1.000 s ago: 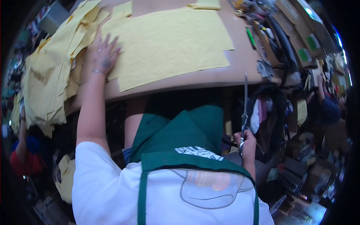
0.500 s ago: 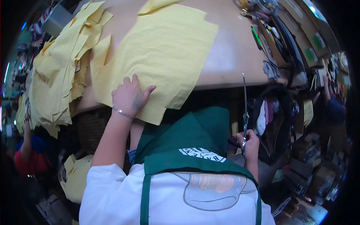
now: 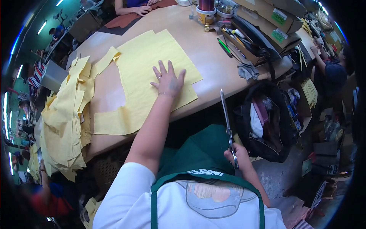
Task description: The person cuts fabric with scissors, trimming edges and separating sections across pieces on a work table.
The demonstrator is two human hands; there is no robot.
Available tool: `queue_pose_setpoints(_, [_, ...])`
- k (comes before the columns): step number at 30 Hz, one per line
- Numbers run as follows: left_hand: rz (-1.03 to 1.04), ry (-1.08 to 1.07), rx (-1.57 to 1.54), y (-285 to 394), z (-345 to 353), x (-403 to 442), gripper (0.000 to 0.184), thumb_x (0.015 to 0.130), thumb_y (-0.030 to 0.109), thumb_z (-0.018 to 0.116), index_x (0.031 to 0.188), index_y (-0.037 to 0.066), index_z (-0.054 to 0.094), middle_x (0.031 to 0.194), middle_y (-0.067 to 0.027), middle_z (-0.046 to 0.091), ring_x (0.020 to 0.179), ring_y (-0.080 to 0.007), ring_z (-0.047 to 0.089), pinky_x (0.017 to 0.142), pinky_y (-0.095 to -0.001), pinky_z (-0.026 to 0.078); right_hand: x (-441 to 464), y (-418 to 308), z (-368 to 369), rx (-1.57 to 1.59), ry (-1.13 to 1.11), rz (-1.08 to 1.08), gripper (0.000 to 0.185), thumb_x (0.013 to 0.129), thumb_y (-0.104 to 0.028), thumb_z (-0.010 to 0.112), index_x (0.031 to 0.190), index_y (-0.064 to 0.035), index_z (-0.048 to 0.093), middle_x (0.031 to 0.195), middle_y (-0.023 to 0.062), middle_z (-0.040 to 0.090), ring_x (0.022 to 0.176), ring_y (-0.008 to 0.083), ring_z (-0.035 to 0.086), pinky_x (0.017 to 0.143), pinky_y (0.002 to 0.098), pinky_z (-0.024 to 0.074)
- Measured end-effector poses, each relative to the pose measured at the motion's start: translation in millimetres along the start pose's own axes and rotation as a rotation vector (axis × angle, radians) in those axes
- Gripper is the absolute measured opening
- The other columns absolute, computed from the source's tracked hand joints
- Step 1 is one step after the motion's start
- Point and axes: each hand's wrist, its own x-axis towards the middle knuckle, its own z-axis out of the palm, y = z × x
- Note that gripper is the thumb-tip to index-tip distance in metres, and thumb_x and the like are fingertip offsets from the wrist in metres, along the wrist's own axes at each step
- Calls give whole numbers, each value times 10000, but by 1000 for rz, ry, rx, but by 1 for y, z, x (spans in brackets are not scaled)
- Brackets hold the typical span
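A large sheet of yellow fabric [image 3: 143,63], with a strip reaching out at its lower left, lies on the wooden table. My left hand [image 3: 168,80] rests on it with the fingers spread, pressing flat near its right side. Off the table's front edge, my right hand [image 3: 239,156] grips a pair of scissors [image 3: 227,126] by the handles. Their long blades point up and away from me and look closed. On the table's left side a heap of yellow fabric pieces [image 3: 65,118] hangs over the edge.
A black bag [image 3: 278,143] sits open below the table's right edge. Boxes [image 3: 282,23], a tray of pens [image 3: 238,40], a grey cloth [image 3: 248,71] and tubs [image 3: 206,17] stand at the right. Across the table [image 3: 106,82], another person's hands [image 3: 143,10] touch brown material.
The yellow sheet has turned and now lies farther onto the table. My left hand has moved forward and right across it. The scissors have tilted leftward in my right hand.
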Motion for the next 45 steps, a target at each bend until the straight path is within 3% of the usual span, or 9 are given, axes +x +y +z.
queue_pose_setpoints(4, [465,-221,227,-12,-23,-69,814,727,521,547,1337,103,207,1416,-94,100,1300,-334,49,921,-650,165,-6,16,-1,-45,-119,71,554,638,-550,661,702,-16,531,624,85,542,595,174,536,582,308,436])
queue_pose_setpoints(7, [530,-225,287,-36,-14,-86,788,704,386,627,1327,106,234,1409,-69,145,1296,-307,118,932,-624,197,5,12,-3,-54,-184,107,605,627,-601,636,718,-11,537,613,74,540,582,165,534,571,309,435])
queue_pose_setpoints(10, [501,-208,162,-47,-14,-101,654,737,173,593,1310,123,283,1387,-54,224,1285,-283,184,937,-604,222,16,10,0,94,-286,190,631,629,-634,607,734,-15,541,604,59,537,564,147,528,554,293,436])
queue_pose_setpoints(13, [488,-199,-2,-62,-12,-108,532,777,83,499,1280,150,340,1351,-54,299,1265,-303,229,926,-613,223,15,0,2,226,-349,204,637,640,-677,545,713,-45,518,583,16,501,542,106,505,514,251,426])
queue_pose_setpoints(16, [425,-244,-177,-60,-18,-111,523,768,23,461,1260,180,379,1338,-60,323,1263,-303,238,934,-618,200,11,-5,5,276,-372,186,626,656,-684,518,686,-60,496,575,2,478,533,91,493,502,240,417])
queue_pose_setpoints(23, [439,-274,-88,-54,-19,-124,540,781,2,431,1276,205,365,1367,-61,277,1283,-313,182,955,-620,127,27,-19,13,135,-340,159,668,646,-716,494,661,-48,501,555,19,492,526,102,504,510,248,420])
queue_pose_setpoints(40, [474,-270,9,-56,-22,-138,598,753,-7,461,1290,228,341,1379,-43,252,1288,-301,173,961,-605,145,52,-34,15,65,-275,190,713,604,-759,475,619,-47,500,508,27,479,470,108,506,475,240,415])
queue_pose_setpoints(43, [477,-261,14,-57,-20,-138,600,752,-7,463,1289,231,342,1379,-41,251,1288,-298,173,962,-603,143,52,-33,14,62,-297,234,675,562,-764,505,620,-94,441,535,-22,442,481,73,481,451,213,403])
queue_pose_setpoints(45, [479,-260,15,-57,-20,-139,602,750,-7,465,1289,233,341,1380,-41,250,1289,-296,172,963,-603,140,51,-28,16,32,-271,205,694,583,-756,498,603,-63,474,501,13,464,458,100,500,448,235,410])
